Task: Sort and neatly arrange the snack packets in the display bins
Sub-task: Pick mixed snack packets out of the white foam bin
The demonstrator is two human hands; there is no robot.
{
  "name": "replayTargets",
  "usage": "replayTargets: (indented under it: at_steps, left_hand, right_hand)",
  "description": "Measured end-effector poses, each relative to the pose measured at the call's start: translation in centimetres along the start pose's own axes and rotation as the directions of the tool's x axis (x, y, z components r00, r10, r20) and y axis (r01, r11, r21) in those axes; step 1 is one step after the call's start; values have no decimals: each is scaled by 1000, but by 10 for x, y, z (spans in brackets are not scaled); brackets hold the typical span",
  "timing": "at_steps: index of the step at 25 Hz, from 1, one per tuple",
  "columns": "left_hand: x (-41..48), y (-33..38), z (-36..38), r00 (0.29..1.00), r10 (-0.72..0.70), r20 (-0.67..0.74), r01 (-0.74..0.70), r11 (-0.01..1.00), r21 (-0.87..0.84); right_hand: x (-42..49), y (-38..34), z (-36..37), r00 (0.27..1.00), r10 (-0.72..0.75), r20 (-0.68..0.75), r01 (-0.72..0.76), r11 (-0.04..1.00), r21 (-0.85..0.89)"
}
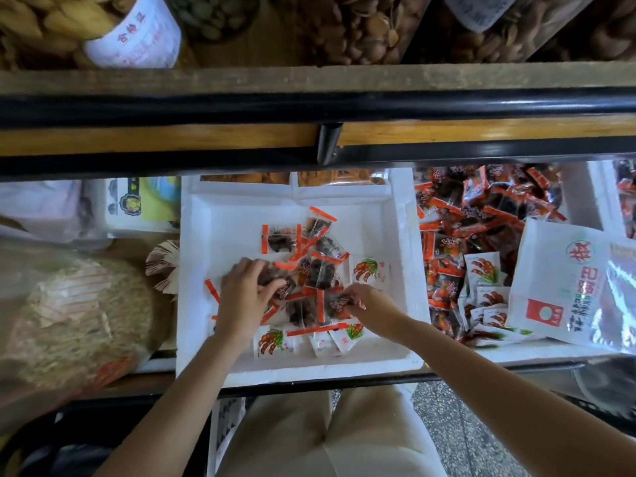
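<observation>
Both left hand (246,292) and right hand (363,297) curled around red-edged packets (332,306), long axes seemingly crosswise.

White foam bin (406,235) holds clear packets edged orange-red (279,238) and white packets with red-green print (369,273).

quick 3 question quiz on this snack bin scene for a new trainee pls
1. Multiple choice: the left hand and right hand both work in which bin?
A. left bin
B. middle bin
C. right bin
2. True or false: white packets lie in both the middle bin and the right bin.
3. Fill in: the right hand pinches a clear packet with ____ edges.

Key: 1 B; 2 true; 3 orange
</observation>
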State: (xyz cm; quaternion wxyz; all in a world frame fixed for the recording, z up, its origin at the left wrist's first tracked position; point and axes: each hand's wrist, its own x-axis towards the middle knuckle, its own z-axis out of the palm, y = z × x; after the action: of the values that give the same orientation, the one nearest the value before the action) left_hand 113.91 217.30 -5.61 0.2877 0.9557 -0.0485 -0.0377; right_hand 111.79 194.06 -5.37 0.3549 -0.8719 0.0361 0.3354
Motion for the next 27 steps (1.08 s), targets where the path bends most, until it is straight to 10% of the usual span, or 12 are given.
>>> replayTargets:
  at_steps: [7,20,27]
  left_hand:
    - [-24,-34,3,917,-126,379,165,984,-71]
    - [-17,-48,17,949,-107,297,34,970,243]
    - [-29,-31,17,906,-207,370,212,977,28]
  right_hand:
    - [21,-4,28,983,151,-101,-142,986,91]
    - [4,7,34,971,203,-125,-163,949,269]
    - [-7,27,12,962,230,-144,-191,951,242]
